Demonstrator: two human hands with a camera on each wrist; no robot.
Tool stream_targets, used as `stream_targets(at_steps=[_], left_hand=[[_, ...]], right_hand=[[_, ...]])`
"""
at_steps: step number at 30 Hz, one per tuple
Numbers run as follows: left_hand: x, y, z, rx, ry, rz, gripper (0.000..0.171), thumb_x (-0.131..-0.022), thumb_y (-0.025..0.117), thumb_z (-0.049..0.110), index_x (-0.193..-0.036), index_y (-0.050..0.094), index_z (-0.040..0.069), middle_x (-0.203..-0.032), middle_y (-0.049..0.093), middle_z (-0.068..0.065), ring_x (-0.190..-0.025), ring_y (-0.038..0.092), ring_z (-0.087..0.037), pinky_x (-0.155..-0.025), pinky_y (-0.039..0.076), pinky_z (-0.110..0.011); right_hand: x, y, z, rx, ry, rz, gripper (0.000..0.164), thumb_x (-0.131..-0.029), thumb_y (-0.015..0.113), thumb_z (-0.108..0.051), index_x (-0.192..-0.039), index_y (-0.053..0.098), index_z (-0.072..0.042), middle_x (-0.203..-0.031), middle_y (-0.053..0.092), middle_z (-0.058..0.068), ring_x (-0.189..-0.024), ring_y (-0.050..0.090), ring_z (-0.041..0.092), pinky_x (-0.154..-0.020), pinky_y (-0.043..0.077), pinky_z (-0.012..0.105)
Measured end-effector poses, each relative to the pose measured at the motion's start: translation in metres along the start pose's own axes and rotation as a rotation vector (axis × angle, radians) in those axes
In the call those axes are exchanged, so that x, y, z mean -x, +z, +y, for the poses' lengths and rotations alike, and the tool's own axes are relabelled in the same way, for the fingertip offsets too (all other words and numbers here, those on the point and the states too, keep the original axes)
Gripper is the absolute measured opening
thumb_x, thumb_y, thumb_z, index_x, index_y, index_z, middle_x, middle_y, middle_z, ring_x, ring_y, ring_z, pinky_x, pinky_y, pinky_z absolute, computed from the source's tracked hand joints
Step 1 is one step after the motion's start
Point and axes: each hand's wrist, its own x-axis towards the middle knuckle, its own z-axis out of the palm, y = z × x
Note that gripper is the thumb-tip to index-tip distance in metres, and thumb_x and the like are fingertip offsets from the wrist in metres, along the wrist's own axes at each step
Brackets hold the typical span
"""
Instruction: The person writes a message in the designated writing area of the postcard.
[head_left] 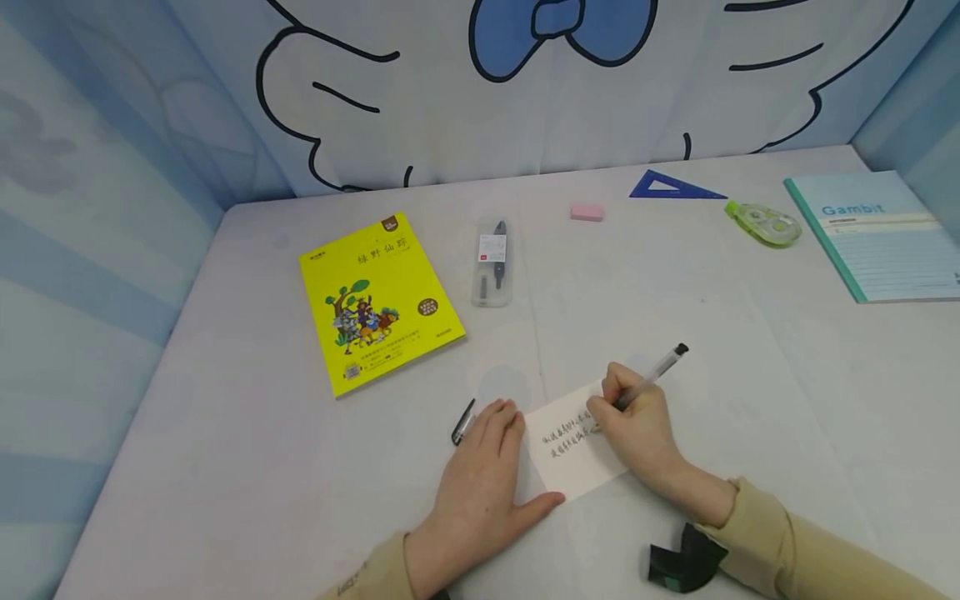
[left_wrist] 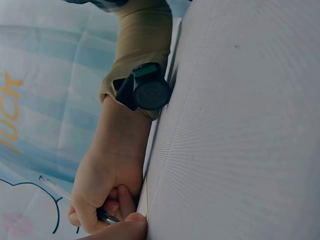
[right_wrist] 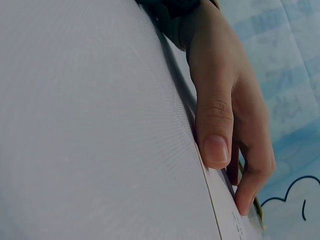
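A small white card lies on the table in the head view, bearing two lines of dark handwriting. My right hand pinches a clear gel pen with a black end, its tip down at the card's writing. The tip itself is hidden behind the fingers. To the left, my left hand presses the card's left side, thumb at the near corner and fingers extended. Just beyond those fingers lies a black-clipped pen cap. In the right wrist view, the left thumb rests on the card's edge.
A yellow book lies at the left, beside a clear compass case. Farther back are a pink eraser, a blue set square and a green correction tape. A notebook lies at the right.
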Motion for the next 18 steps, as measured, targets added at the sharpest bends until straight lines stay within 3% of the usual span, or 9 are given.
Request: stream_targets(at_steps=[7,13,18], left_hand=[[0.0,0.0,0.0,0.004,-0.01,-0.005,0.09,-0.073,0.065,0.061,-0.133,0.044,-0.003,-0.137,0.041,-0.014,-0.131,0.035,-0.025,-0.108,0.033,-0.037],[0.0,-0.001,0.0,0.03,-0.031,-0.028,0.091,-0.073,0.066,0.059,-0.135,0.041,-0.002,-0.139,0.039,-0.013,-0.133,0.033,-0.025,-0.109,0.032,-0.037],[0.0,-0.002,-0.001,0.05,-0.019,-0.025,0.091,-0.073,0.067,0.057,-0.136,0.039,-0.002,-0.139,0.038,-0.013,-0.132,0.034,-0.026,-0.108,0.033,-0.038]], right_hand=[[-0.006,-0.006,0.023,-0.002,0.059,-0.047,0.029,-0.07,0.052,0.016,-0.059,0.034,-0.004,-0.052,0.028,-0.006,-0.047,0.028,0.002,-0.038,0.024,0.018],[-0.01,-0.013,0.023,-0.041,0.094,-0.113,0.025,-0.075,0.055,0.01,-0.063,0.037,-0.002,-0.054,0.031,-0.005,-0.05,0.031,0.004,-0.039,0.026,0.021],[-0.01,-0.021,0.02,-0.154,0.161,-0.212,0.029,-0.085,0.059,-0.001,-0.066,0.038,-0.007,-0.051,0.031,-0.008,-0.043,0.028,0.002,-0.034,0.021,0.026]])
